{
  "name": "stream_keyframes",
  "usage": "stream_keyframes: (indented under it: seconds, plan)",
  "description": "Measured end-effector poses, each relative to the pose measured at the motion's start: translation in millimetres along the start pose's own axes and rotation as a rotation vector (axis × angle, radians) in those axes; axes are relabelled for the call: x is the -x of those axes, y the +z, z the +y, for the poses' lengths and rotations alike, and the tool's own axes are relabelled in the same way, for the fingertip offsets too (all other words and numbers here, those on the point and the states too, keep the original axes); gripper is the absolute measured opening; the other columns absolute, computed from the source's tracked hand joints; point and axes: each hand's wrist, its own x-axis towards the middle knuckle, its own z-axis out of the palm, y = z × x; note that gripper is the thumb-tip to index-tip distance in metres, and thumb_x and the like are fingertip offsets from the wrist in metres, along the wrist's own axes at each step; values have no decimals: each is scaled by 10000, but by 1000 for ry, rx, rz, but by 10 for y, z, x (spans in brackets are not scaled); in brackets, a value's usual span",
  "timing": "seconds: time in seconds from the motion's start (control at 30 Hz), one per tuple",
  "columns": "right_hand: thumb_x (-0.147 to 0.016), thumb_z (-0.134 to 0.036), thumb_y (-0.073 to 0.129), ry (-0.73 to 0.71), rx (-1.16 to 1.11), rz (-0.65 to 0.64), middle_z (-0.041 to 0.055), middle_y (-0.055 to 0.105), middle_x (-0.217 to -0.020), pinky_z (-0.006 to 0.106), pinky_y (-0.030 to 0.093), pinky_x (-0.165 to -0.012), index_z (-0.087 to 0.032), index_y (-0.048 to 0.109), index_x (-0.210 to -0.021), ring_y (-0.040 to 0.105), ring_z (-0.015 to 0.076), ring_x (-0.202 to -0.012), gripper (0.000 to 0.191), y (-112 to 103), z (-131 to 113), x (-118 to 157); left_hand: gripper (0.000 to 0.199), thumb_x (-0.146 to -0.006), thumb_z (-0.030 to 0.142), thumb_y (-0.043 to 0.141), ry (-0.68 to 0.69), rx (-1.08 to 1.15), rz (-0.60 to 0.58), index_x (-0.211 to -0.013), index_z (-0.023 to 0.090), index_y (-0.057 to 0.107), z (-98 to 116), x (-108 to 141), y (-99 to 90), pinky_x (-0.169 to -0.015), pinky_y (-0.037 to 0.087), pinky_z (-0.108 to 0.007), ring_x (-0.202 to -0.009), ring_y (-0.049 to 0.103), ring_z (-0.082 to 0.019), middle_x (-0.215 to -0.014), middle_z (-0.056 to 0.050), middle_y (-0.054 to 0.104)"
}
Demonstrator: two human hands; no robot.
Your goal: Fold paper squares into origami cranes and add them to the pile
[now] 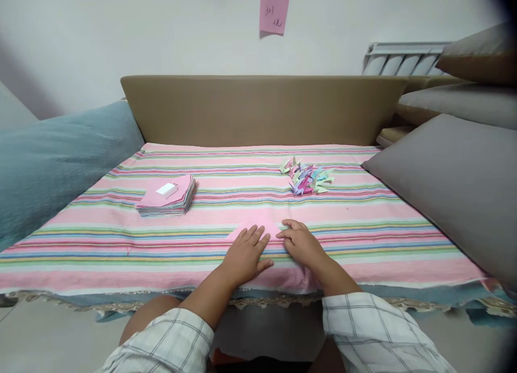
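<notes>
A pink sheet of paper [258, 220], folded to a triangle-like shape, lies on the striped cloth [226, 163] near its front edge. Flat on the paper's left part rests my left hand [247, 255], palm down with its fingers spread and the thumb out to the right. My right hand [302, 245] is at the paper's right corner, index and middle fingers stretched out and apart, fingertips by the corner. Part of the paper is hidden under my left hand.
Folded paper cranes [307, 178] lie in a pile behind my right hand. At the left stands a paper stack [163, 209] with a small white object [167, 190] on top. Grey cushions [452, 184] flank the right side, a blue-green cushion [76, 157] the left.
</notes>
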Motion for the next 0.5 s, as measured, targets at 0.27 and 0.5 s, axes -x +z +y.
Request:
stream_keyframes:
  seconds: [0.27, 0.5]
  plan:
    - [-750, -81, 477, -17, 10, -13, 91, 522, -1265, 389, 344, -1028, -219, 726, -960, 447, 228, -1180, 354, -35, 53, 20, 627, -819, 533, 501, 2, 28, 18, -1352, 220, 395, 16, 7, -9, -1093, 228, -500, -1345, 279, -299, -1446, -132, 347]
    - [-730, -53, 466, -133, 9, -55, 81, 498, -1297, 404, 338, -1033, -257, 690, -1060, 422, 226, -1203, 448, 5, 12, 35, 596, -812, 518, 522, 4, 37, 19, -1330, 243, 420, 21, 8, -32, -1088, 235, -505, -1346, 279, -298, -1448, -127, 343]
